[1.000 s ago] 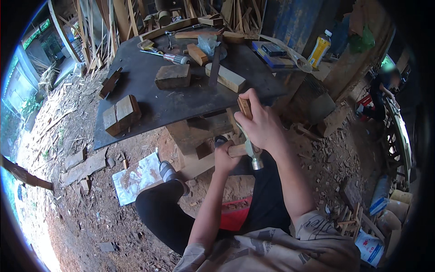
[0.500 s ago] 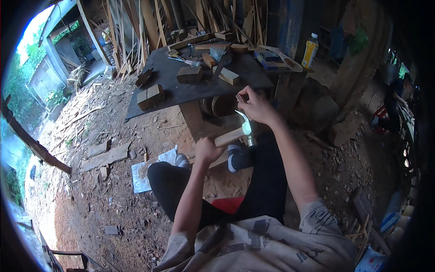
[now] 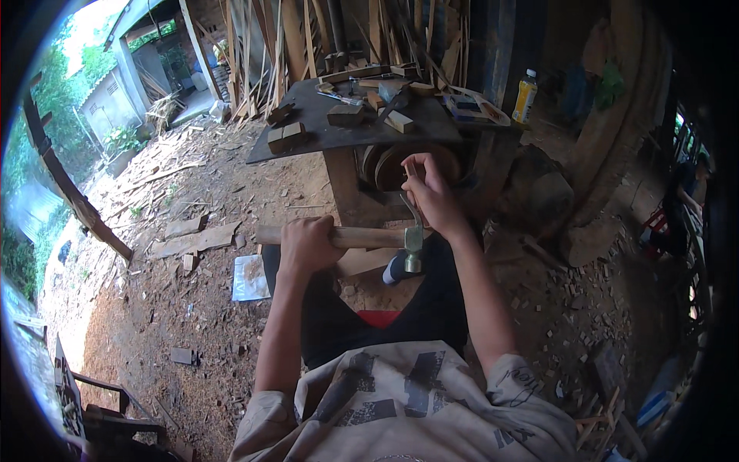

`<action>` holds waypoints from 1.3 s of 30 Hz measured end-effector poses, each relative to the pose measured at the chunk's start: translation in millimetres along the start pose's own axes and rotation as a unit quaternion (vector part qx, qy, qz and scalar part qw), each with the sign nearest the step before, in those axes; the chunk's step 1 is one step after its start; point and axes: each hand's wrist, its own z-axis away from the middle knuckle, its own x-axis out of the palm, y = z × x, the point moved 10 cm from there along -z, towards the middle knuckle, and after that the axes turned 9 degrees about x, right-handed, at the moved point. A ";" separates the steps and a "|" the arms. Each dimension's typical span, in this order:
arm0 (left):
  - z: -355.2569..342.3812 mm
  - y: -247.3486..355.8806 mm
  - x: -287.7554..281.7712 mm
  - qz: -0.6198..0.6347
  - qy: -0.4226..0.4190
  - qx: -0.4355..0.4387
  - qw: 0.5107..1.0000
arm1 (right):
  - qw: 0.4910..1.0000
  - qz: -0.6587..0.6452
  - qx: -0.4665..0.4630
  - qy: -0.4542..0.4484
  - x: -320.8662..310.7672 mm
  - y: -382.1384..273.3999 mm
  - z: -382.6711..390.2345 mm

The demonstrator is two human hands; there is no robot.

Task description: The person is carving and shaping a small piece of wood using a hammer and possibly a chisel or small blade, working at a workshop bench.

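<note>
My left hand (image 3: pixel 306 245) is wrapped round the wooden handle of a claw hammer (image 3: pixel 362 237), which lies nearly level above my lap. Its metal head points to the right, striking face down and claw up. Just beyond the hammer head, my right hand (image 3: pixel 435 199) is raised with thumb and fingers drawn together. A small brownish thing seems to sit between those fingertips, too small to name. Behind my hands stands a low dark-topped table (image 3: pixel 312 98) with a split wooden block (image 3: pixel 286 138) at its near left corner.
More wood blocks (image 3: pixel 346 115), a light-ended block (image 3: pixel 399 122) and tools lie on the table. A yellow bottle (image 3: pixel 525 98) stands at its right. Wood strips (image 3: pixel 308 38) lean behind. Scraps and a pale bag (image 3: pixel 251 279) litter the ground. Another person (image 3: pixel 687 196) is at far right.
The hammer has swung to a more level position as my left hand moved left, showing more of the handle. My right hand has come down from the table edge. The whole view has shifted.
</note>
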 end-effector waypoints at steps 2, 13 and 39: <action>18.3 1.2 -16.8 -0.001 0.003 -0.021 1.000 | 0.999 -0.008 -0.012 -0.036 17.7 -19.5 15.1; 95.3 18.8 -65.8 -0.074 0.020 -0.060 0.995 | 0.981 -0.126 0.022 -0.145 80.9 -3.7 37.3; 94.9 -126.5 243.8 0.148 -0.463 -0.145 0.862 | 0.894 -0.099 0.432 0.064 82.1 356.5 -26.9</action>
